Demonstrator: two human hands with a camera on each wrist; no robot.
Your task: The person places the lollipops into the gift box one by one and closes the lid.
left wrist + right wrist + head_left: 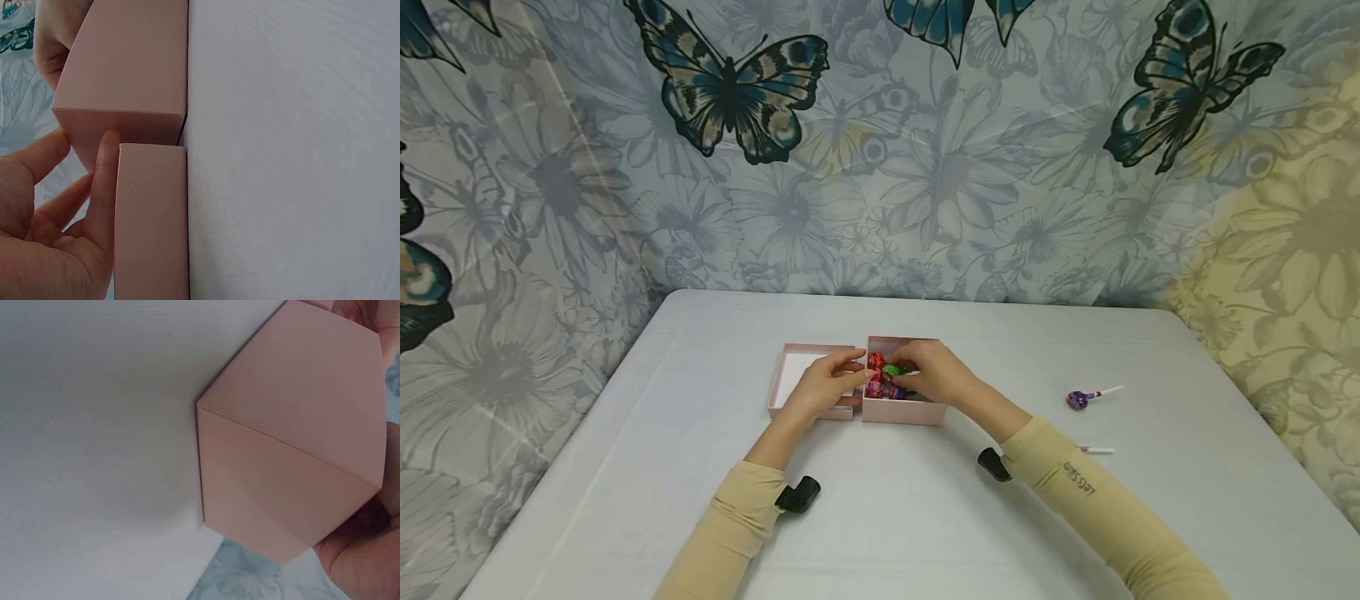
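Note:
A pink box (pixel 904 414) stands at the table's middle with several wrapped lollipops (pixel 876 388) inside, red, pink and purple among them. My right hand (pixel 936 372) reaches over its right side. Its thumb and forefinger pinch a green-wrapped lollipop (pixel 892 369) low in the box; in the right wrist view the box wall (pixel 287 469) hides the fingertips. My left hand (pixel 823 383) is at the box's left wall (pixel 137 125), fingers nearly straight, touching the wall and rim. Under this hand lies a shallow pink lid (pixel 775 379), inner side up, close beside the box.
To the right lies a purple-wrapped lollipop (pixel 1077 400) with a white stick. Nearer, another lollipop stick (pixel 1099 451) shows past the right sleeve (pixel 1097 492), its head hidden. A white cloth covers the table (pixel 880 517), and a patterned wall (pixel 925 208) rises behind it.

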